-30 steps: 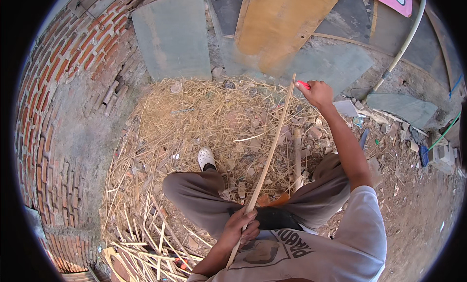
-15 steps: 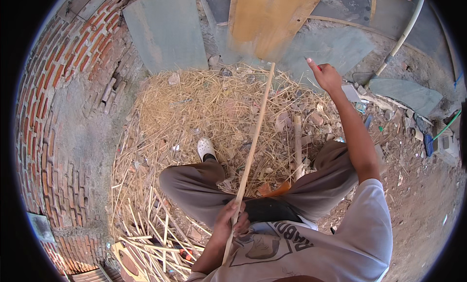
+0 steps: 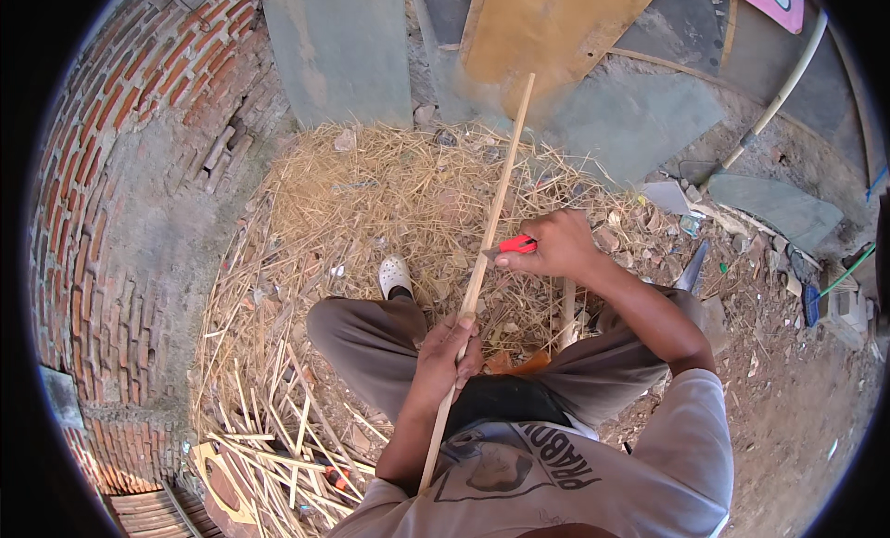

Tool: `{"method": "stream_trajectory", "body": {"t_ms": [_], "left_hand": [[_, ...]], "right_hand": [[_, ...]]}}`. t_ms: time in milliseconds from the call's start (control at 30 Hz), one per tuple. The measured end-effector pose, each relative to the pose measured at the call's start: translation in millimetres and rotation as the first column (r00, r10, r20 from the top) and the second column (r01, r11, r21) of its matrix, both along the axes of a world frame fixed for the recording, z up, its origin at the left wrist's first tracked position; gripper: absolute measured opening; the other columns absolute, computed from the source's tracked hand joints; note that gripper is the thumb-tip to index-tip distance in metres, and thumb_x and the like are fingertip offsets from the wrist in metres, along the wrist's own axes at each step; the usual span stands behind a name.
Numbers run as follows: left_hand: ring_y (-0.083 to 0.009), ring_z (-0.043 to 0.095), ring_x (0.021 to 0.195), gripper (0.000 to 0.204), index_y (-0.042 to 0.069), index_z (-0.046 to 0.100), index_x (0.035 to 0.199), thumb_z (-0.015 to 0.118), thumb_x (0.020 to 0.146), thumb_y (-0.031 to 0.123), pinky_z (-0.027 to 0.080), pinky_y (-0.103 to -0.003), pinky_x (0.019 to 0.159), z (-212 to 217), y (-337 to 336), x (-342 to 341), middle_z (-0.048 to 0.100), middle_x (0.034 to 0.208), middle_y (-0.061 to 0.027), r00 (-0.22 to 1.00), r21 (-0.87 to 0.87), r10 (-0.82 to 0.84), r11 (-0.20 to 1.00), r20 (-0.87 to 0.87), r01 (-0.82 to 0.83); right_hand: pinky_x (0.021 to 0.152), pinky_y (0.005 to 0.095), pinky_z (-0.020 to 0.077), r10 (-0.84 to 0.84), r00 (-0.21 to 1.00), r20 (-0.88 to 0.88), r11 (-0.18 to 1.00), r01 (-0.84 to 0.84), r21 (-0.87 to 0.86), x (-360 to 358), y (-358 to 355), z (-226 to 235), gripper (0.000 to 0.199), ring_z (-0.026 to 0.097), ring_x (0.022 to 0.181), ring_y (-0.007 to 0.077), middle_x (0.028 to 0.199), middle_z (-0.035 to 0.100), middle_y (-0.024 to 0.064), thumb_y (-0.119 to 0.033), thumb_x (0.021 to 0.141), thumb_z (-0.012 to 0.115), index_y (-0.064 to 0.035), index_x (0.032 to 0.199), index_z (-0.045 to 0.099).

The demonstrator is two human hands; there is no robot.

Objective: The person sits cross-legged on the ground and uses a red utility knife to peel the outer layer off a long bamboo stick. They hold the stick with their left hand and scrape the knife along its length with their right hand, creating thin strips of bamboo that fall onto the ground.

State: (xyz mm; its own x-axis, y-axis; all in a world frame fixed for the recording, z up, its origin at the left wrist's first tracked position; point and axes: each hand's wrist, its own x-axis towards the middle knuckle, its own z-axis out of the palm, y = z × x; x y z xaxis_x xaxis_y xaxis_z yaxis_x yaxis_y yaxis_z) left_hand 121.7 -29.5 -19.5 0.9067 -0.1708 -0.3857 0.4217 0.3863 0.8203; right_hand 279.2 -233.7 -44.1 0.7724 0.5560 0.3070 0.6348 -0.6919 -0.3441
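Observation:
A long, pale bamboo strip [image 3: 505, 181] slants up and away from my body, its lower end against my shirt. My left hand [image 3: 449, 354] is closed round it above my lap, with the thumb lying along the strip. In my right hand [image 3: 559, 242] I grip a red utility knife [image 3: 515, 246]. Its blade meets the strip's right side, a little beyond my left hand. The fingers of my right hand are partly hidden behind its back.
Straw-like shavings [image 3: 389, 204] cover the ground ahead. Cut strips [image 3: 287, 445] lie in a heap at lower left. A brick wall [image 3: 111, 232] rises on the left. Grey panels [image 3: 343, 60] and a brown board [image 3: 556, 37] lean at the back. A wooden stick [image 3: 568, 306] stands between my legs.
My right hand has come down and inward from far out on the right, bringing the knife to the strip. My left hand has moved slightly forward, and the strip's far end reaches farther out.

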Motion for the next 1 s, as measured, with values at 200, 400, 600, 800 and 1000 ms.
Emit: {"method": "stream_trajectory", "body": {"t_ms": [200,400,600,800,1000], "left_hand": [[-0.0041,0.033,0.042,0.023,0.005,0.049,0.098,0.051,0.102,0.027,0.028,-0.02,0.038,7.4,-10.2,-6.4,0.037,0.053,0.0043,0.996,0.219,-0.085,0.973,0.039,0.074],[-0.0019,0.035,0.044,0.023,0.007,0.05,0.103,0.054,0.101,0.029,0.028,-0.019,0.038,-1.0,-3.0,-0.4,0.04,0.057,0.006,0.997,0.181,-0.055,0.982,0.054,0.044],[-0.0049,0.032,0.042,0.019,0.002,0.051,0.106,0.055,0.1,0.02,0.031,-0.022,0.044,4.7,-13.7,-12.6,0.036,0.053,0.0047,0.992,0.192,-0.119,0.974,-0.035,0.123],[-0.0046,0.031,0.041,0.017,0.005,0.049,0.105,0.053,0.101,0.021,0.029,-0.022,0.042,-6.3,-0.8,-4.8,0.036,0.054,0.0048,0.999,-0.032,-0.036,0.999,-0.015,0.036],[-0.005,0.031,0.042,0.014,0.005,0.048,0.102,0.052,0.101,0.019,0.028,-0.022,0.043,-6.8,2.3,0.9,0.034,0.054,0.0042,1.0,-0.003,-0.029,1.0,-0.01,0.029]], "right_hand": [[0.049,0.0404,0.0492,-0.391,0.907,-0.16,0.911,0.405,0.073,55.0,-21.8,-4.9,0.074,0.062,0.048,0.0308,0.048,0.056,0.0133,-0.079,0.077,0.054,-0.0074,0.063,0.068],[0.051,0.043,0.0501,-0.069,0.994,-0.089,0.997,0.072,0.03,-13.6,9.9,-7.4,0.073,0.062,0.048,0.0311,0.05,0.058,0.0144,-0.076,0.08,0.052,-0.0077,0.062,0.068],[0.053,0.0426,0.0507,-0.458,0.878,-0.14,0.887,0.462,0.001,57.7,-36.0,-19.6,0.074,0.063,0.052,0.0322,0.049,0.058,0.0134,-0.077,0.081,0.05,-0.0072,0.063,0.069],[0.051,0.0422,0.0491,-0.098,0.984,-0.149,0.994,0.105,0.035,-8.0,9.5,-17.7,0.074,0.061,0.049,0.0328,0.05,0.057,0.0125,-0.078,0.078,0.053,-0.0074,0.062,0.067],[0.049,0.0408,0.0478,-0.006,1.0,0.011,0.999,0.006,0.045,-1.6,16.3,-36.5,0.074,0.061,0.048,0.0313,0.048,0.056,0.0117,-0.079,0.077,0.052,-0.0081,0.059,0.066]]}}
